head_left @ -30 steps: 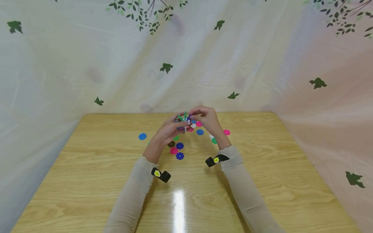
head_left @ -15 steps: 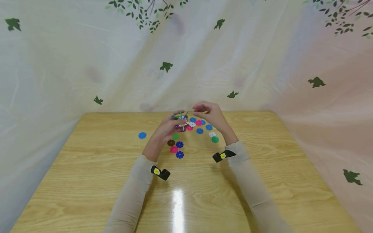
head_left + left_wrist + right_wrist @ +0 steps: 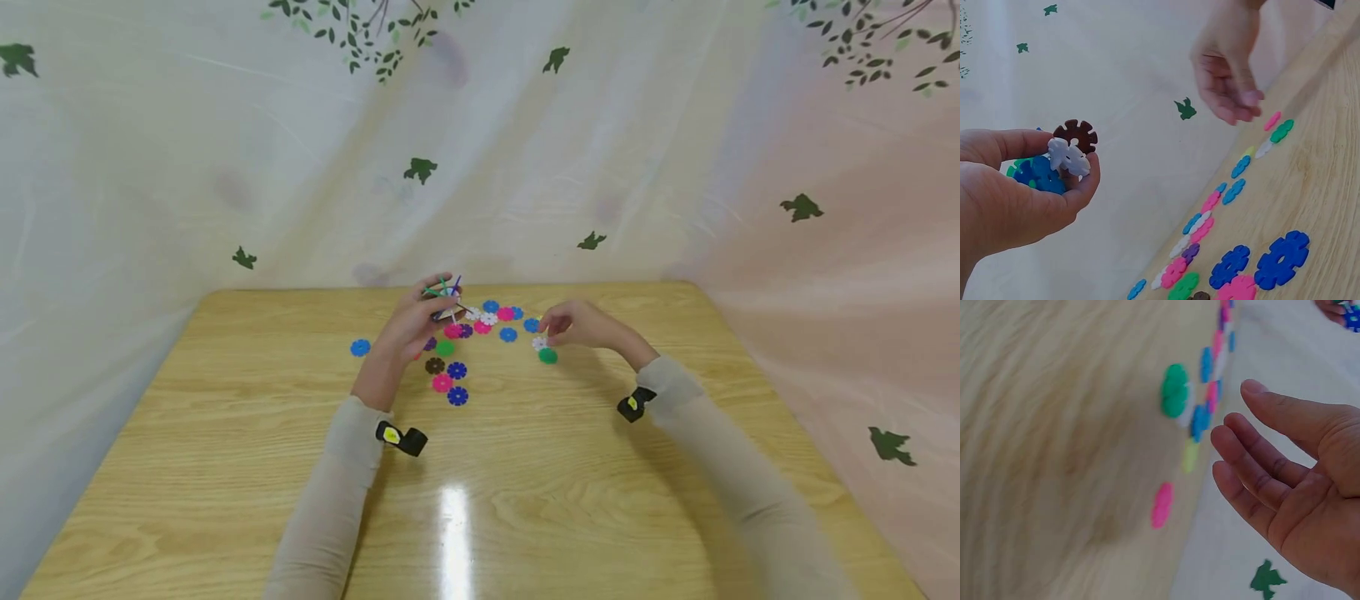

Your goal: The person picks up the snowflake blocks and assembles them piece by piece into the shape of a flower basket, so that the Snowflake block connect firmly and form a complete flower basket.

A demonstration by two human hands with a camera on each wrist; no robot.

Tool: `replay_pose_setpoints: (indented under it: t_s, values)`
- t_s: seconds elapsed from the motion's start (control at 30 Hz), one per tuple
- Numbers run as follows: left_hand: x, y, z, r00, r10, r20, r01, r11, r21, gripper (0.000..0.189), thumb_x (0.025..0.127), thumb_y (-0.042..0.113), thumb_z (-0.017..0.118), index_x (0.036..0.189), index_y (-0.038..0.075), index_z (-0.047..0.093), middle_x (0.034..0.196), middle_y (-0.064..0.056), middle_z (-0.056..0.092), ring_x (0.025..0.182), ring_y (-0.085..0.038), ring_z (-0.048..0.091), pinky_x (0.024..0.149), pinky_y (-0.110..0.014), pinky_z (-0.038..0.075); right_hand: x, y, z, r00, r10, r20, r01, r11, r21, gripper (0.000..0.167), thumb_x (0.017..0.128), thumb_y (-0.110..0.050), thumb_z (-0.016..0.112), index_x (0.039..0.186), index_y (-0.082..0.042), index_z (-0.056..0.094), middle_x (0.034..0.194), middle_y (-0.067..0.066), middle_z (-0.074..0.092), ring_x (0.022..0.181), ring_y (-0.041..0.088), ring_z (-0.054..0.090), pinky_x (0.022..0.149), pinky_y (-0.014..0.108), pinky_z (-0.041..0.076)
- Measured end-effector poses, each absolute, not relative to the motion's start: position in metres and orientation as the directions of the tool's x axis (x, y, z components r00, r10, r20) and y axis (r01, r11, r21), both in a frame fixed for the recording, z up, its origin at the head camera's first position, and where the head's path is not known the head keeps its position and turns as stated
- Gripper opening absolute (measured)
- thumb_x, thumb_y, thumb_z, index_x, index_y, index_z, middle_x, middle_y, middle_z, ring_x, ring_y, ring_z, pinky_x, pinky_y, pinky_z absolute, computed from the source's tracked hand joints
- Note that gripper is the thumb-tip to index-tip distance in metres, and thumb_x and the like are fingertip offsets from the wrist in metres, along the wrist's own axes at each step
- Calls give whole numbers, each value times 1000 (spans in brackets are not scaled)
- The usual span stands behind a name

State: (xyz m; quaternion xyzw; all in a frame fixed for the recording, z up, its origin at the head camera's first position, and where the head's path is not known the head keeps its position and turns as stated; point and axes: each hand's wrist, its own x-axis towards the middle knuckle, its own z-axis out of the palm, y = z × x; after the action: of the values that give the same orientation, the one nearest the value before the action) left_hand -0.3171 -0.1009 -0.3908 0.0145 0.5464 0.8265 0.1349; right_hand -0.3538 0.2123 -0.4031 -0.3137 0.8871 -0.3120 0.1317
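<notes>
My left hand (image 3: pixel 405 333) grips a cluster of interlocked, notched flower-shaped plastic discs (image 3: pixel 1046 176) between thumb and fingers, held up over the far part of the table. A brown disc (image 3: pixel 1076 132) and white discs (image 3: pixel 1067 157) stick out past the fingertips, with blue and green ones behind. Part of the cluster is hidden by the hand. My right hand (image 3: pixel 588 325) is above the table's far right, its fingers loosely bent and holding nothing. In the head view its fingertips overlap a white disc (image 3: pixel 538 342) beside a green disc (image 3: pixel 548 356).
Several loose discs in pink, blue, white and purple run in a band along the table's (image 3: pixel 525 467) far side. Dark blue discs (image 3: pixel 457 396) and a brown one lie nearer. One blue disc (image 3: pixel 361 347) sits apart at left. A leaf-printed curtain (image 3: pixel 495 167) hangs behind the table.
My right hand has left the cluster and moved right and down toward the loose discs. My left hand has shifted slightly left with the cluster. A dark blue disc now stands in the cluster.
</notes>
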Motion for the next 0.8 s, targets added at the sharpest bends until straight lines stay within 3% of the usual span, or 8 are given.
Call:
replay_pose_setpoints:
  t_s: [0.1,0.4,0.8]
  values:
    - [-317,-104,-389,-964,240,-118,-204,-374,905,57,103,-1,52,156,5,32,118,-5,52,102,-16,60,100,-32,55,-355,220,-413,-755,-652,-69,-468,609,-641,19,91,0,73,109,6,71,96,16,73,91,26,67,84,35,57]
    - [-318,-108,-391,-962,249,-110,-203,-386,900,57,103,-2,52,155,2,31,115,-5,54,95,-18,63,89,-28,58,-357,220,-428,-733,-673,-97,-474,608,-637,23,90,-3,76,113,0,73,97,12,73,90,21,65,82,32,55]
    - [-320,-111,-394,-960,258,-109,-202,-370,907,52,103,-2,51,152,3,36,116,-4,56,97,-17,63,86,-28,59,-356,222,-438,-715,-690,-112,-479,600,-640,25,87,-3,79,112,-2,73,99,12,67,91,21,59,82,34,53]
